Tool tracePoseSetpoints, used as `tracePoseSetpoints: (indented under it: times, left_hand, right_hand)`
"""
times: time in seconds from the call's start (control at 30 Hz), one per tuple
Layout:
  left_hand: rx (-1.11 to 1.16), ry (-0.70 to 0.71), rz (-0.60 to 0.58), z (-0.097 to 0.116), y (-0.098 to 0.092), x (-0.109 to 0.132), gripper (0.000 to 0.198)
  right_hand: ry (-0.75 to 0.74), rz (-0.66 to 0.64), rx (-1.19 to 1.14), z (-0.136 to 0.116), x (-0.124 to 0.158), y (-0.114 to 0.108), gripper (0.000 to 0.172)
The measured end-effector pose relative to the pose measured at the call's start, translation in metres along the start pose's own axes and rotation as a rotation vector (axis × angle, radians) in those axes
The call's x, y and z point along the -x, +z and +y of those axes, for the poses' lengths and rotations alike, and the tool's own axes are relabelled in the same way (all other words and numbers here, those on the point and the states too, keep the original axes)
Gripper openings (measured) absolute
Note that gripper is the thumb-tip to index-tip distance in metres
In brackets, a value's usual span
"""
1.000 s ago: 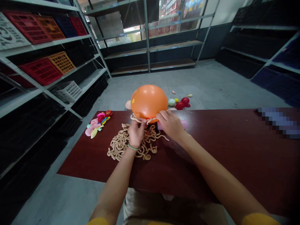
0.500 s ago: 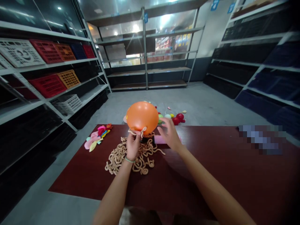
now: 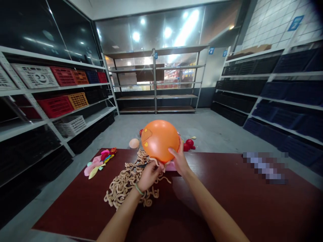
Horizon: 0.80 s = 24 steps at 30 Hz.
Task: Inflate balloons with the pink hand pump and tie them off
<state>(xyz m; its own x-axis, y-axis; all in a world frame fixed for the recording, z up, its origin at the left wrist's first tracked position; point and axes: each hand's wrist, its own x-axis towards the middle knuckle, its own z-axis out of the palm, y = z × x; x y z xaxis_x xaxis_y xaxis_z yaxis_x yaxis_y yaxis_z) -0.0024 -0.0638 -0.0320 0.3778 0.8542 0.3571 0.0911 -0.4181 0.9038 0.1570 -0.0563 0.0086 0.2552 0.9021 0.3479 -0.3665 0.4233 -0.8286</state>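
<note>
An inflated orange balloon (image 3: 161, 137) with a small printed figure on its left side is held above the table's far part. My left hand (image 3: 149, 176) pinches at the balloon's tied end, where a beige cord (image 3: 155, 160) loops round; the exact grip is partly hidden. Against the balloon's right side rests my right hand (image 3: 180, 159), its fingers curved round the surface and the thumb in front. Below lies a tangled heap of beige cords (image 3: 121, 185). A pink cylindrical thing (image 3: 172, 166), mostly covered by the hands, lies behind them.
Uninflated balloons (image 3: 94, 166) in several colours lie at the left of the dark red table (image 3: 217, 198). On the floor beyond are red balloons (image 3: 189, 144) and a pale balloon (image 3: 134, 143). A blurred-out object (image 3: 264, 168) lies at right. Shelves with crates (image 3: 57, 106) line the room.
My right hand has gone from beside the balloon to its right side and now holds it. The balloon has turned, bringing its print into view. The head view has tilted up.
</note>
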Motion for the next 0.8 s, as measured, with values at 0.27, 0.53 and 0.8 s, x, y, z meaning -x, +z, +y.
tracePoseSetpoints:
  times: [0.27,0.53,0.8]
  left_hand:
    - [-0.067,0.106,-0.019,0.008,-0.015,-0.039,0.039]
    - [-0.389,0.211,0.094,0.001,-0.035,-0.137,0.038]
    - [-0.233,0.090,0.226,-0.015,-0.045,-0.120,0.024]
  right_hand:
    - [-0.053,0.255,0.081,-0.027,-0.051,-0.019,0.097]
    - [0.003,0.246,0.122,-0.036,-0.068,-0.029,0.070]
    - [0.079,0.216,0.183,-0.019,-0.043,-0.039,0.042]
